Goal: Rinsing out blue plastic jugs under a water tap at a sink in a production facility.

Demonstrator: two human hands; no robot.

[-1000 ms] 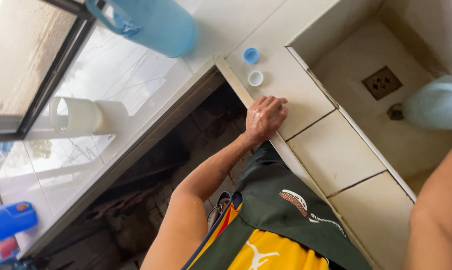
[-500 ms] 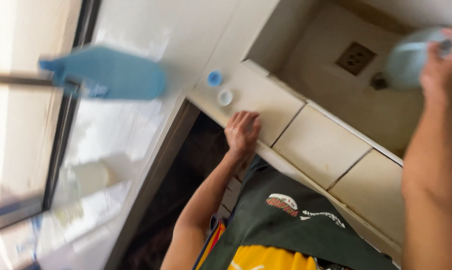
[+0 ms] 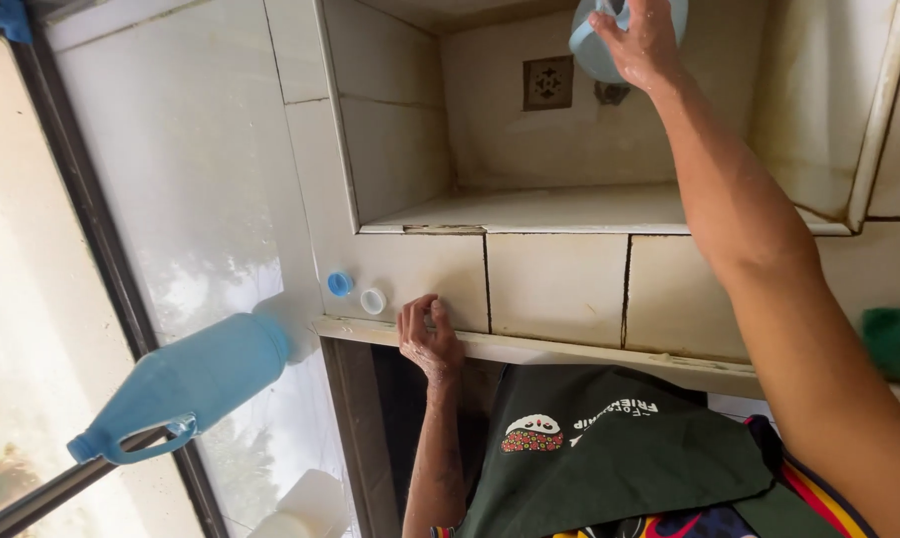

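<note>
Right hand (image 3: 641,40) grips pale blue jug (image 3: 609,35) inside tiled sink (image 3: 490,130). Left hand (image 3: 428,339), fingers curled, holds nothing, rests on worktop (image 3: 559,289) edge near two caps (image 3: 356,292).

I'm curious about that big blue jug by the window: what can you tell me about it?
The blue jug looks like matte, light blue plastic, with a rounded body narrowing to a neck and a loop handle beside its mouth. No cap shows on it; two small caps, one blue and one white, lie apart from it on the tiled counter. It stands on the pale counter next to the window frame. Neither hand touches it; the left hand rests on the counter edge nearby. Its contents cannot be seen.
</note>
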